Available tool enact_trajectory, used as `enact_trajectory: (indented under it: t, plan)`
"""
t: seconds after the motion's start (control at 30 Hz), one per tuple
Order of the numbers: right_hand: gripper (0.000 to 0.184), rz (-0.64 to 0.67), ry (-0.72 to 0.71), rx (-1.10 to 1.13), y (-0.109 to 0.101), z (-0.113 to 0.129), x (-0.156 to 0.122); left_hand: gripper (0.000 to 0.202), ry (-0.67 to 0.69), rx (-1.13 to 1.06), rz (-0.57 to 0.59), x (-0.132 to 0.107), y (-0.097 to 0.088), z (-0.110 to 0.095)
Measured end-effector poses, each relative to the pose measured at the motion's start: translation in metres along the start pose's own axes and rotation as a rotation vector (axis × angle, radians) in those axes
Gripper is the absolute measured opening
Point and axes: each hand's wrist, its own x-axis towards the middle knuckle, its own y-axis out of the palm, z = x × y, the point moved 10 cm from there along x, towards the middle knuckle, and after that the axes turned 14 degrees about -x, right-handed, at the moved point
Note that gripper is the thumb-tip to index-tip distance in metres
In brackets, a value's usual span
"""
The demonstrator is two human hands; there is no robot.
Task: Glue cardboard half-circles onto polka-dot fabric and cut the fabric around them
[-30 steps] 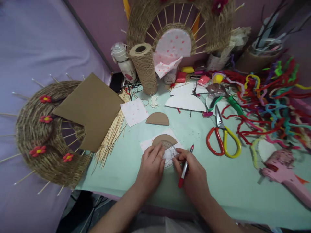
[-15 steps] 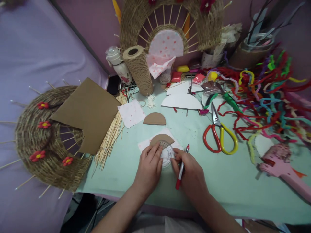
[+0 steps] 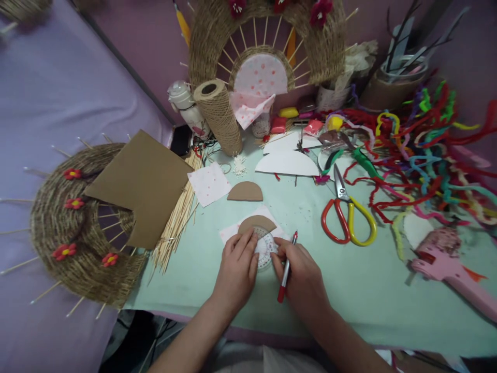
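A clear round protractor (image 3: pixel 265 252) with printed scales lies over the lower edge of a brown cardboard half-circle (image 3: pixel 257 223). Under the cardboard is a dotted piece of white cloth or paper (image 3: pixel 229 233). My left hand (image 3: pixel 237 267) is closed on the protractor's left side, fingertips pressing it against the cardboard. With thumb and fingertips, my right hand (image 3: pixel 298 269) touches the protractor's right edge. A silver and red pen (image 3: pixel 286 269) is held in that same hand, its tip pointing away from me. Just beyond lies a second cardboard half-circle (image 3: pixel 245 191).
Red-and-yellow-handled scissors (image 3: pixel 345 217), a pink glue gun (image 3: pixel 446 269) and tangled pipe cleaners (image 3: pixel 427 150) lie to the right. Leftward are thin sticks (image 3: pixel 174 228), a cardboard sheet (image 3: pixel 143 186) and a woven twine piece (image 3: pixel 50 223). A twine roll (image 3: pixel 219 119) stands behind.
The whole view has shifted slightly. Both hands keep nearly the same places on the protractor, and the pen stays in my right hand.
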Motion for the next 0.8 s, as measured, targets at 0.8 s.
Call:
enact_trajectory:
  t: [0.8]
  plan:
    - [0.018,-0.046,-0.077,-0.035,-0.001,0.0039,-0.0028,0.036,-0.018,0.021,-0.02,-0.0014,0.0024,0.0001]
